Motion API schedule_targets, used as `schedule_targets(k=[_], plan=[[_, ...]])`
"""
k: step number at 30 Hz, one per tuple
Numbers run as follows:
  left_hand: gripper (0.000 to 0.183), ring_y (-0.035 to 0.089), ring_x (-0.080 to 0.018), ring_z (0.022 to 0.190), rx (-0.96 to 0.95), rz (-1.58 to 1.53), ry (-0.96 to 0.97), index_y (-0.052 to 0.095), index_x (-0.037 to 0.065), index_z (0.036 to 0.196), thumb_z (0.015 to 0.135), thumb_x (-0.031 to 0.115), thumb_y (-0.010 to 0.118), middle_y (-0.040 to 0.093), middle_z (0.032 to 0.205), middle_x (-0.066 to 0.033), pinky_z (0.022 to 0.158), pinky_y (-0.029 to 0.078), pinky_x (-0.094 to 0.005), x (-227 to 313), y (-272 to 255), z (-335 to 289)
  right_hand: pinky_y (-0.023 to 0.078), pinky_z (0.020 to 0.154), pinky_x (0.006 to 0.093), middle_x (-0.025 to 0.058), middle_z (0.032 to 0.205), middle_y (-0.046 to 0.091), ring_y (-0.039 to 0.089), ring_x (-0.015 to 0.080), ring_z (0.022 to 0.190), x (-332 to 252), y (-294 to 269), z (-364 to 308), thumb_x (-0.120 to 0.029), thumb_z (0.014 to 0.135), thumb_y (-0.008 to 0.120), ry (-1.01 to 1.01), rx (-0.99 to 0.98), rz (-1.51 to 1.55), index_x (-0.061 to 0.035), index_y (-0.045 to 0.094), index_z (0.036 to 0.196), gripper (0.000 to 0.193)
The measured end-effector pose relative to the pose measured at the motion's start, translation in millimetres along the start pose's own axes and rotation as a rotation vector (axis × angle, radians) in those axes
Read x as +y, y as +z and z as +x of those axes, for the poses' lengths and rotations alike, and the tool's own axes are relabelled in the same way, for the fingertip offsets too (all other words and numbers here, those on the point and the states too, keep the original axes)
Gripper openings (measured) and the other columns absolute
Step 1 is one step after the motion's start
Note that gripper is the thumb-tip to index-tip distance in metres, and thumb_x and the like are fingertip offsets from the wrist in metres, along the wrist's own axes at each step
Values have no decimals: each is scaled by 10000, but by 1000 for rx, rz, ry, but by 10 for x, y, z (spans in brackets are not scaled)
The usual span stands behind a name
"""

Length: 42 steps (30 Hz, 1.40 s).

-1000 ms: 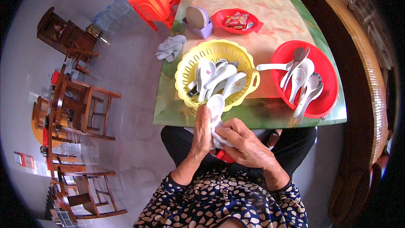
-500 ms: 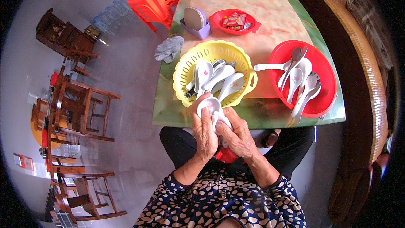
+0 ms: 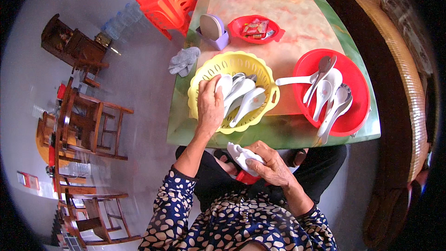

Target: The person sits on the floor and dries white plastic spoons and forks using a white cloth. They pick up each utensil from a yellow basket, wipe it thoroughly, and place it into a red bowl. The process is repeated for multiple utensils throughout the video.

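My left hand (image 3: 212, 104) reaches into the yellow basket (image 3: 197, 116), its fingers closed at the bowl of a white spoon (image 3: 224, 85); the hand hides the spoon's other end. More white soup spoons (image 3: 251, 107) lie beside it, bowls pointing mostly away from me. Over my lap, my right hand (image 3: 272, 162) is closed around a crumpled white cloth (image 3: 242, 154). On the right, a red basin (image 3: 350, 118) holds several white spoons (image 3: 321, 100) and a metal-looking spoon (image 3: 325, 65); one white handle sticks out over its left rim.
Behind the basket on the table (image 3: 274, 128) stand a lilac holder (image 3: 218, 41) with rounded discs and a red dish (image 3: 234, 30) of packets. A grey cloth (image 3: 184, 60) hangs at the left edge. Orange chairs (image 3: 165, 4) stand left; a wooden bench (image 3: 395, 65) runs along the right.
Both hands were together at the table's front edge on a white spoon and cloth. My left hand has moved forward into the yellow basket; my right has drawn back slightly with the cloth.
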State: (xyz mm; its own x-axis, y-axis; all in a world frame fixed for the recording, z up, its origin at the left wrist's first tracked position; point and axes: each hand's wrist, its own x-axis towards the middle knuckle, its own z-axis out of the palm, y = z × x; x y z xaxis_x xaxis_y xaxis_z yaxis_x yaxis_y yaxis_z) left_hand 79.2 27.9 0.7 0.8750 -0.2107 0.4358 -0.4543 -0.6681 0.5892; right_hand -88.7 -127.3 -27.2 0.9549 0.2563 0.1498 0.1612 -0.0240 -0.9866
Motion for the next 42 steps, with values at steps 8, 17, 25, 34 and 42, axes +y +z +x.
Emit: schedule_targets(k=[8, 17, 25, 34, 42], plan=[[296, 552, -341, 917, -57, 198, 132, 552, 46, 1124, 829, 28, 554, 511, 993, -162, 785, 452, -399, -38, 335, 244, 423, 799, 329, 103, 938, 553, 539, 224, 882, 121, -88, -33, -163, 861, 549, 45, 84, 73, -4, 584, 1112, 299], [373, 578, -267, 863, -134, 267, 130, 616, 65, 1054, 731, 208, 735, 542, 939, -114, 751, 472, -366, 94, 467, 255, 420, 762, 350, 135, 893, 539, 524, 249, 847, 259, -210, -8, -194, 859, 533, 40, 122, 109, 5, 574, 1132, 341], [478, 538, -243, 818, -151, 255, 90, 623, 59, 1048, 662, 283, 794, 533, 896, -93, 736, 447, -371, 116, 470, 349, 417, 791, 339, 144, 927, 546, 533, 251, 883, 409, -412, -34, -203, 855, 544, 42, 212, 122, 10, 565, 1151, 365], [247, 529, -199, 714, -7, 206, 336, 631, 54, 962, 736, 103, 720, 529, 781, -67, 634, 433, -335, 660, 567, 303, 424, 846, 323, 128, 994, 555, 547, 210, 951, 503, -476, -32, -210, 865, 554, 192, 220, 359, 2, 561, 1164, 367], [132, 622, -274, 544, -478, 38, 393, 672, 89, 764, 791, 217, 678, 633, 631, -114, 493, 471, -357, 1492, 1182, 108, 418, 876, 324, 127, 1064, 566, 546, 197, 996, 639, -478, -48, -221, 872, 560, 165, 180, 528, -10, 549, 1176, 370]])
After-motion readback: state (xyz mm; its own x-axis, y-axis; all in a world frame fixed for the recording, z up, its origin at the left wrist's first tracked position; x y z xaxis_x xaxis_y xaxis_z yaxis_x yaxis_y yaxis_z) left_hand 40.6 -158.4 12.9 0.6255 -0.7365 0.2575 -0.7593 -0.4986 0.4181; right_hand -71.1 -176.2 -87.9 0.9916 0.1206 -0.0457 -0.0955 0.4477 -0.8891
